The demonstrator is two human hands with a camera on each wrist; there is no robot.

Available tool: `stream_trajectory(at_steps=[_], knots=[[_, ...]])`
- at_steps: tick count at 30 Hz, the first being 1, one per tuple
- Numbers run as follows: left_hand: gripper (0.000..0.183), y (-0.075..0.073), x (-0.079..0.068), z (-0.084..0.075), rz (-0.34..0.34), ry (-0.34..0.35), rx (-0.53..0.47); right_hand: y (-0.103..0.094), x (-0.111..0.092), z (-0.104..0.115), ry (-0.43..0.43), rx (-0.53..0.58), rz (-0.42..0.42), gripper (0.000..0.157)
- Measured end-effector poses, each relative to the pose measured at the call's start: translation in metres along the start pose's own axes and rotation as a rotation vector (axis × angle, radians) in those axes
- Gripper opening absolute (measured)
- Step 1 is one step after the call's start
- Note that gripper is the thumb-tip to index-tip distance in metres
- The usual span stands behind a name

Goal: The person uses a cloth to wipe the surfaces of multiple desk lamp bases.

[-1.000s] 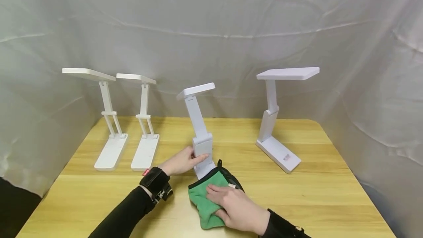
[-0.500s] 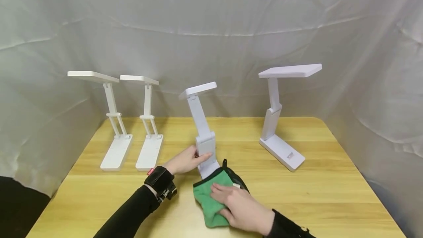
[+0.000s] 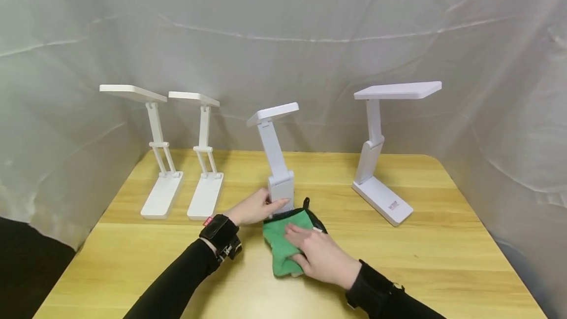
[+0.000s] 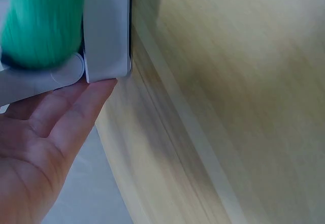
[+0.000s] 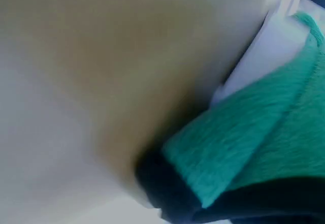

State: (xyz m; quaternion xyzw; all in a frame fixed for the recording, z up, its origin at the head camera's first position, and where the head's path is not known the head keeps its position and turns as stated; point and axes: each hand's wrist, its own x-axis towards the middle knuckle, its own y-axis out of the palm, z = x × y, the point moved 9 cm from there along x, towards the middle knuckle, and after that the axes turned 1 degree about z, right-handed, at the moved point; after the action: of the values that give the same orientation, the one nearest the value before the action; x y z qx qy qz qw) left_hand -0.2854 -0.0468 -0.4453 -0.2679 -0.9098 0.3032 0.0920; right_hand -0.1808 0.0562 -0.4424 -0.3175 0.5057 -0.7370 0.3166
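Note:
A white folding desk lamp point(image 3: 272, 149) stands mid-table with its head tilted. My left hand point(image 3: 252, 208) grips its lower arm, thumb across the front; in the left wrist view the fingers point(image 4: 84, 107) reach behind the hinge next to the lamp base point(image 4: 106, 31). Over that base lies a green cloth point(image 3: 281, 247) with black edging and a small loop. My right hand point(image 3: 325, 255) holds the cloth around the base, fingers on top and thumb at the near side. In the right wrist view the cloth point(image 5: 254, 132) is blurred and hides most of the base.
Two white folding lamps, one far left point(image 3: 161, 196) and one beside it point(image 3: 205, 196), stand on the wooden table point(image 3: 421, 260). Another lamp point(image 3: 383, 201) is at the right. A grey-white sheet point(image 3: 283, 58) hangs behind and around the table.
My right hand and the cloth have slid along the base toward the lamp's arm, covering the strip of base that showed before. My left hand keeps its grip. The head view has shifted slightly.

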Motion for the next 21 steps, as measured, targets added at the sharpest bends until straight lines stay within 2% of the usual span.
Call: stream_trajectory(at_steps=[4, 6, 9, 12, 15, 19, 21], knots=[[0.051, -0.001, 0.001, -0.002, 0.003, -0.011, 0.013, -0.002, -0.023, 0.01, -0.065, 0.04, 0.013, 0.045], [0.051, -0.001, 0.002, -0.002, 0.005, -0.01, 0.017, -0.005, -0.027, 0.009, -0.06, 0.055, 0.014, 0.044], [0.05, 0.0, 0.003, -0.002, 0.005, 0.0, 0.004, -0.008, -0.015, 0.001, -0.01, 0.044, -0.004, 0.045], [0.048, -0.001, 0.004, -0.003, -0.005, 0.014, -0.001, -0.009, 0.006, -0.004, 0.03, -0.024, -0.011, 0.048], [0.047, -0.003, 0.005, -0.005, -0.014, 0.02, -0.008, -0.007, 0.011, 0.0, 0.012, -0.054, -0.006, 0.048], [0.047, -0.002, 0.004, -0.004, -0.002, -0.004, -0.007, -0.004, -0.012, 0.006, -0.044, 0.015, 0.029, 0.045], [0.048, -0.001, 0.003, -0.002, 0.001, -0.02, -0.005, -0.005, -0.025, 0.003, -0.037, 0.055, 0.036, 0.043]])
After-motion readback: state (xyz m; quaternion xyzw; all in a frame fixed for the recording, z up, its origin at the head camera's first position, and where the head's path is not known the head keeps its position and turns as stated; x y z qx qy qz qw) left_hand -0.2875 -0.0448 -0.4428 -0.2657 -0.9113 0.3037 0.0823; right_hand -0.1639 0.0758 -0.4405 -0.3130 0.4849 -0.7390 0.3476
